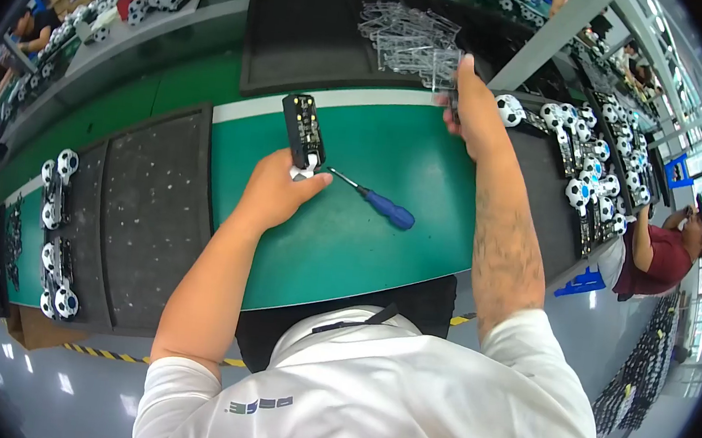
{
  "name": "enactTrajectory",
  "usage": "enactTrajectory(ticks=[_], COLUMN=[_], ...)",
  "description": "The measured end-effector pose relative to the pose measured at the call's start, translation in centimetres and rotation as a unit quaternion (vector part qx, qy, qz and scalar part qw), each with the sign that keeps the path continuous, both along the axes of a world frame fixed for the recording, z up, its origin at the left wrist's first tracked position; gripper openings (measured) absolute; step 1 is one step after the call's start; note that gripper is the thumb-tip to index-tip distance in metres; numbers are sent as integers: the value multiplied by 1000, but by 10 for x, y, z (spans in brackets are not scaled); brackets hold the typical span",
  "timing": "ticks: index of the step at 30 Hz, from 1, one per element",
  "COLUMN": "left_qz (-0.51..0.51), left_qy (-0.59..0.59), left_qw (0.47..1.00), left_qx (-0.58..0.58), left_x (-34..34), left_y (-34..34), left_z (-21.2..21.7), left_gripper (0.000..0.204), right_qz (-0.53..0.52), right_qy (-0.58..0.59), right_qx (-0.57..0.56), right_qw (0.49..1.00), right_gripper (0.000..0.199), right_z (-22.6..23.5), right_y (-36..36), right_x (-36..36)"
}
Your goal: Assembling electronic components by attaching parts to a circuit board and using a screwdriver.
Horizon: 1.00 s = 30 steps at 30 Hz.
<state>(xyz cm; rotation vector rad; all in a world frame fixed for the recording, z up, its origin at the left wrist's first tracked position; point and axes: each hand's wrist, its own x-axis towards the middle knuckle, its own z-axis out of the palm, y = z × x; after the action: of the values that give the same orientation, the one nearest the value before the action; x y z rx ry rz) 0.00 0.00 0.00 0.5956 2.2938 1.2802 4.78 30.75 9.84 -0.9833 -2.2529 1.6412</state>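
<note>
My left hand (pixel 283 189) is closed around the lower end of a black oblong device (pixel 303 130), which stands tilted above the green mat. Small yellowish dots and a circuit-like face show on the device, and a white part (pixel 312 161) sits at its lower end. At the far right of the mat, my right hand (pixel 469 112) reaches to the edge of a heap of clear plastic parts (pixel 406 38). Its fingers close on one clear plastic part (pixel 444 78), partly hidden by the hand. A blue-handled screwdriver (pixel 387 209) lies on the mat, its tip near my left thumb.
A black tray (pixel 300 41) holds the clear heap at the back. Dark trays (pixel 157 217) lie left, with football-patterned pieces (pixel 67 162) on them. More such pieces (pixel 595 188) crowd the right side. A grey metal post (pixel 546 39) rises back right. A person (pixel 660 253) sits beyond.
</note>
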Motion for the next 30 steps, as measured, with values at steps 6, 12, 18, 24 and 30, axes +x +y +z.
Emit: enactTrajectory(ticks=[6,12,18,24,30], left_qz=[2,-16,-20,-24,-20], left_qy=[37,50,59,57,41], left_qw=[999,998,998,998,999], left_qx=[17,17,6,-1,1], left_x=[2,4,0,3,2], left_y=[-2,-2,-2,2,-2], left_z=[7,7,5,6,6], left_gripper=[32,31,32,32,32], right_qz=[7,94,99,-11,120], right_qy=[73,-18,-112,-162,-261], right_qx=[380,151,260,460,541], right_qw=[922,984,954,873,791], right_gripper=[46,42,42,49,41], right_z=[-103,-104,-115,-137,-101], right_y=[10,-42,-12,57,56], right_x=[13,47,15,-73,-102])
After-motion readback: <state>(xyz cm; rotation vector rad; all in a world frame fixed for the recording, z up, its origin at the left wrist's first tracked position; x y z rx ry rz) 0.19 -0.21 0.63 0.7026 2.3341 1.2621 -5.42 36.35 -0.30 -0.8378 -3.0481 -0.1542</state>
